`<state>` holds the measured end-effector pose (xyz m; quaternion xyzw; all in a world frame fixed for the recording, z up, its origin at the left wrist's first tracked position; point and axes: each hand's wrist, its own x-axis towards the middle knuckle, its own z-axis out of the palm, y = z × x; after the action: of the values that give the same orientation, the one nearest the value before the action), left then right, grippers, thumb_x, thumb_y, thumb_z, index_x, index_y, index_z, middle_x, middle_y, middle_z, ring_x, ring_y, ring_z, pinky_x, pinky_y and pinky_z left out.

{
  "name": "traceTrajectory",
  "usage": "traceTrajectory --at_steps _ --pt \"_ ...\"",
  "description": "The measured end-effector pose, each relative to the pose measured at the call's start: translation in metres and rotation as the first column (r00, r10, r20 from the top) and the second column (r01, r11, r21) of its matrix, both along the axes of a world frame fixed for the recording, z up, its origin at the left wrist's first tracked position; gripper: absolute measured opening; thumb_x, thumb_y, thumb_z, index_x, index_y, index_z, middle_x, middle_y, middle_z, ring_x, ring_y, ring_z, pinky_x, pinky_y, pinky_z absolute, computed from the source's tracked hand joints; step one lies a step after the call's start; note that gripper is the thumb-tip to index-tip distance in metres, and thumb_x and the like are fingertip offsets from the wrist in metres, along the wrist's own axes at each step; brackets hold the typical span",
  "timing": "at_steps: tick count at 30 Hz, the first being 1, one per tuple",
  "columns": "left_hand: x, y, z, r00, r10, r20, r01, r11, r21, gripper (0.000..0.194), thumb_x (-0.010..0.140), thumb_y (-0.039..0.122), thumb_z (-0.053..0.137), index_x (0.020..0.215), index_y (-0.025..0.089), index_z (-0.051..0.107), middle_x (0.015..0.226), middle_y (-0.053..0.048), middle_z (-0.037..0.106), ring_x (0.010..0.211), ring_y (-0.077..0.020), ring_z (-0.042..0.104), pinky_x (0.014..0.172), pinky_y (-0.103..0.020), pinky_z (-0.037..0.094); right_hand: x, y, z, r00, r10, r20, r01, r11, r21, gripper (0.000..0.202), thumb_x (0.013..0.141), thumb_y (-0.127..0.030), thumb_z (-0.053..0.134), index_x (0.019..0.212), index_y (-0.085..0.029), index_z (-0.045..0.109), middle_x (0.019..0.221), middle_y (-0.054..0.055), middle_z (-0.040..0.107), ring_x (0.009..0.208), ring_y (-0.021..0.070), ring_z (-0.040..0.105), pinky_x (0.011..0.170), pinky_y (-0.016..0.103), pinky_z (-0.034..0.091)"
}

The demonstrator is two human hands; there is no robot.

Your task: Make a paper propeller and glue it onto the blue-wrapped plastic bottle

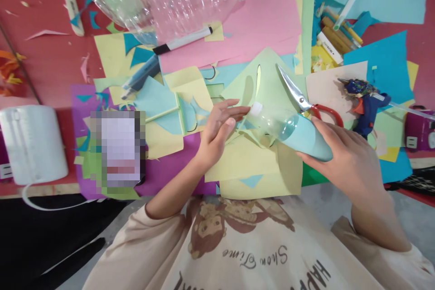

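My right hand (pixel 346 158) is wrapped round the lower end of a clear plastic bottle (pixel 272 123), where light blue paper (pixel 307 138) covers its body. The bottle lies tilted, its white cap (pixel 256 108) pointing left. My left hand (pixel 219 133) is beside the cap with fingers stretched out and apart; whether a fingertip touches the cap is hard to tell. Just above the bottle rest scissors (pixel 302 99) with red handles, blades partly spread. Pale green paper (pixel 268 72) with a thin cut-out slit lies beneath, over yellow sheets (pixel 251 167).
Clear bottles (pixel 200 0) lie on pink paper at the back, near a marker (pixel 183 41). A blue glue gun (pixel 369 108) sits right, below assorted pens (pixel 340 31). At left are a blurred-out phone-like object (pixel 120 145), a white pouch (pixel 34 142) and paper scraps.
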<state>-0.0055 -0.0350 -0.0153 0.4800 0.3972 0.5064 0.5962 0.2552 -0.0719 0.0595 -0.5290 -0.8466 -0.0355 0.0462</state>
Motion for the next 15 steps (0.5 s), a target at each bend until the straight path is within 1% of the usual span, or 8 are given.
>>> traceTrajectory --at_steps 3,7,11,13,15 --pt "0.0 -0.001 -0.002 0.999 0.029 0.017 -0.028 0.998 -0.06 0.034 0.092 0.042 0.05 0.12 0.022 0.05 0.114 -0.008 0.071 0.108 -0.019 0.066 0.095 -0.036 0.051 -0.006 -0.002 0.003 1.0 -0.016 0.011 0.016 1.0 0.005 0.051 0.083 -0.039 0.065 0.123 -0.009 0.055 0.104 0.015 0.073 0.086 0.0277 0.071 0.067 0.036 0.055" --pt "-0.001 -0.003 -0.004 0.997 0.072 0.014 -0.071 0.997 -0.042 0.035 0.093 0.042 0.049 0.123 0.023 0.047 0.115 -0.008 0.071 0.108 -0.0194 0.066 0.094 -0.036 0.051 -0.012 -0.001 0.005 1.0 -0.03 0.009 0.03 1.0 0.003 0.048 0.083 -0.039 0.066 0.12 -0.01 0.057 0.101 0.014 0.074 0.084 0.027 0.071 0.064 0.035 0.054" --pt "-0.003 -0.004 -0.008 0.998 0.061 -0.016 -0.061 0.997 -0.036 0.035 0.093 0.044 0.049 0.122 0.024 0.049 0.114 -0.007 0.07 0.109 -0.021 0.066 0.093 -0.037 0.052 -0.011 0.0 0.004 1.0 -0.008 0.001 0.008 0.999 0.038 0.047 0.083 -0.038 0.065 0.121 -0.011 0.055 0.103 0.014 0.073 0.085 0.0276 0.071 0.066 0.037 0.054" --pt "-0.003 -0.003 -0.011 0.998 0.048 -0.033 -0.047 0.999 0.005 0.036 0.093 0.045 0.048 0.121 0.024 0.053 0.113 -0.008 0.07 0.11 -0.0215 0.065 0.093 -0.037 0.052 -0.009 0.001 0.002 1.0 0.006 -0.007 -0.005 0.999 0.041 0.048 0.083 -0.036 0.065 0.123 -0.011 0.053 0.106 0.015 0.072 0.089 0.0279 0.07 0.071 0.038 0.054" --pt "-0.003 -0.001 -0.014 0.996 0.059 -0.062 -0.053 0.993 0.105 0.04 0.093 0.046 0.046 0.127 0.025 0.053 0.118 -0.008 0.066 0.112 -0.0211 0.063 0.096 -0.037 0.05 -0.008 0.001 -0.001 1.0 0.02 -0.022 -0.019 0.999 0.044 0.049 0.084 -0.034 0.065 0.125 -0.012 0.051 0.109 0.016 0.071 0.094 0.0284 0.069 0.075 0.039 0.054"
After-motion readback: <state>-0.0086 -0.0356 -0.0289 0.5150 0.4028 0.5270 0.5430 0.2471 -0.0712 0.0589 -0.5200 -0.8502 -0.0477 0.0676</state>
